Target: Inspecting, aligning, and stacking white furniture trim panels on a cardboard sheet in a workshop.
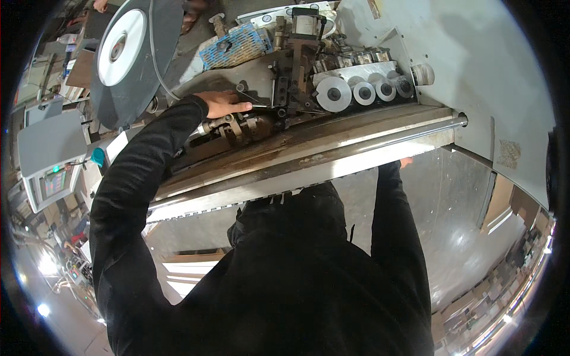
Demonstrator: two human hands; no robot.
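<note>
The slim metal rod (262, 107) lies at the machine, just beyond the fingertips of the left hand (221, 104); contact between rod and fingers cannot be confirmed at this scale. The left hand is set back up, its visible fingers extended and close together toward the right; any grip beneath them cannot be told. The rod's long axis runs nearly left to right in the view, its right end directed at the dark upright mechanism (291, 77); brass-coloured fittings (237, 127) sit just below the hand. Four silver discs (333, 94) stand in a row to the right of the mechanism; a long metal bar (386, 141) passes nearer the body. The right hand (407, 161) shows only in part beside the machine's near edge; the state of its fingers cannot be told; markings on the patch (509, 154) of the grey panel (475, 77) are too blurred to read.
</note>
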